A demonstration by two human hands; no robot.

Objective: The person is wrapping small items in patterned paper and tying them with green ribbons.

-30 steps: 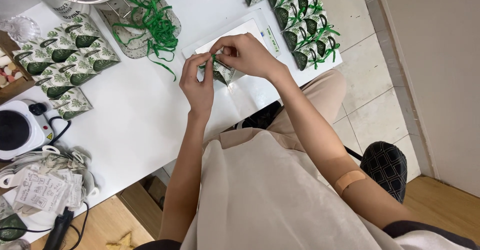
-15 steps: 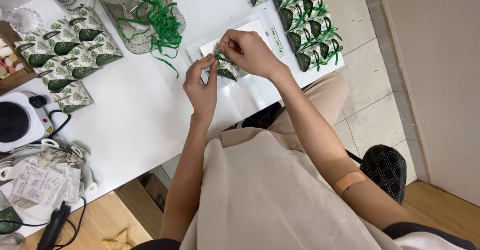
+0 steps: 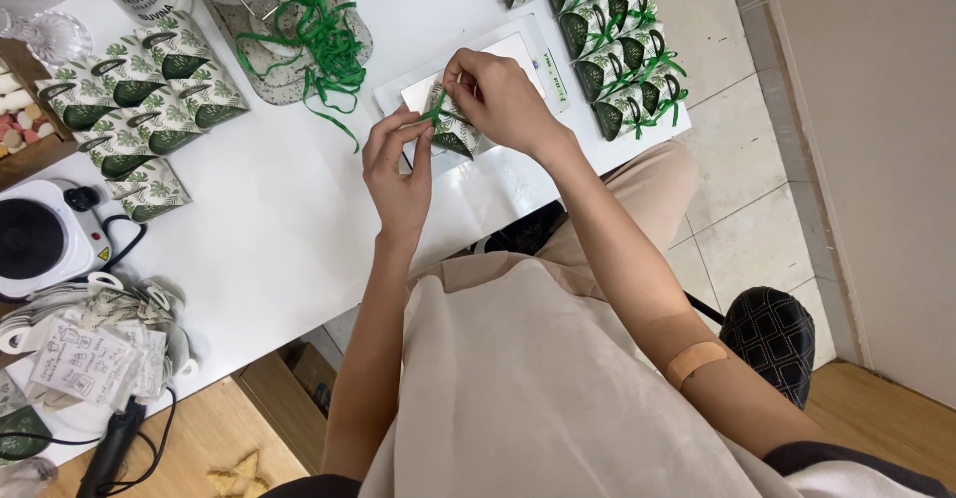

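Head view: leaf-print pouch [image 3: 453, 134] sat upper centre of frame, above white counter [image 3: 269, 219]. Left hand [image 3: 398, 164] fingers pinched green ribbon [image 3: 434, 112] at pouch's left edge. Right hand [image 3: 498, 95] fingers pinched pouch top. Loose ribbon pile [image 3: 314, 35] upper left.

A small leaf-printed green and white paper box [image 3: 453, 131] is held between both hands above a white table [image 3: 269, 219]; a thin green ribbon [image 3: 434, 112] is pinched at its top by the left hand [image 3: 398, 164] and the right hand [image 3: 498, 100]; a flat white rectangular tray [image 3: 533, 55] lies beneath; a loose heap of green ribbon [image 3: 319, 35] is seen further left; ribbon-tied leaf-printed boxes [image 3: 617, 50] are stacked to the right, untied flat ones [image 3: 139, 95] to the left; a white electric hotplate [image 3: 40, 239] sits at the table's left edge.
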